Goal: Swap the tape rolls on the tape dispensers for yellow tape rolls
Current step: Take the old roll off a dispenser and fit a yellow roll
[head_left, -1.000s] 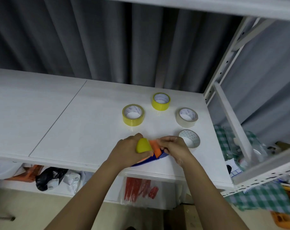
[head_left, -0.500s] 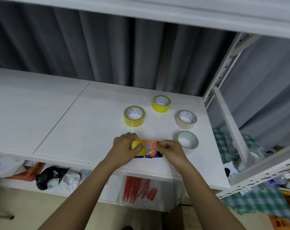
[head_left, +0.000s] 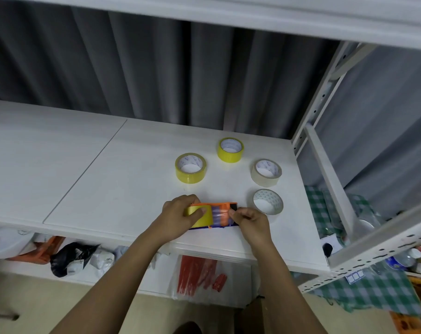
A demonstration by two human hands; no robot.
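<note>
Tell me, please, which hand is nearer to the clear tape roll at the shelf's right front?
Right. The right hand sits just left of the clear tape roll, at the dispenser's end. The left hand is farther left, gripping the yellow roll.

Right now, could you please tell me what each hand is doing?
Left hand: grips the yellow tape roll on the orange tape dispenser.
Right hand: fingers pinch the tape end at the dispenser's front.
</note>
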